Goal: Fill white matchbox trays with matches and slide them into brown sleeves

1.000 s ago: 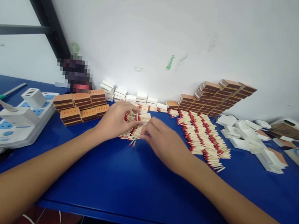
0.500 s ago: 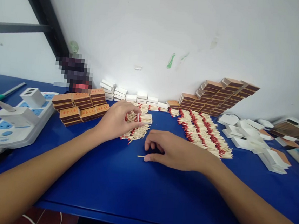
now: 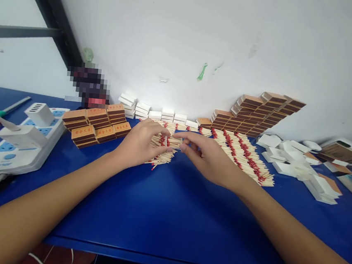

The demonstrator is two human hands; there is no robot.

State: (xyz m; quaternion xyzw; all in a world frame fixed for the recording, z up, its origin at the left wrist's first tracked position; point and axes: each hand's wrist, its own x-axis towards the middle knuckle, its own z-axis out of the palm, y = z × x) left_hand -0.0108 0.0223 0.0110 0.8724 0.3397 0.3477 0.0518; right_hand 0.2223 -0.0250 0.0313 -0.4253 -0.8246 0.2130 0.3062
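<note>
My left hand point(image 3: 143, 143) is closed on a small white matchbox tray point(image 3: 166, 141) with matchsticks in it, thumb below and fingers above. At the tray's right end my right hand point(image 3: 203, 151) has its index finger over the edge and its thumb close by, fingers curled. The matchstick it pinches is largely hidden among those at the tray. Under and around the tray lies a pile of red-tipped matches point(image 3: 159, 163), partly covered by my left hand.
Rows of matches point(image 3: 239, 154) lie to the right. Brown matchboxes are stacked at left point(image 3: 97, 126) and back right point(image 3: 255, 114). White trays point(image 3: 142, 110) line the wall; more trays point(image 3: 294, 158) are heaped at right. A power strip point(image 3: 34, 143) sits at left.
My right hand has moved up and forward from the bare table to the tray. The single matchstick at its fingertips has left the tabletop. My left hand keeps its hold.
</note>
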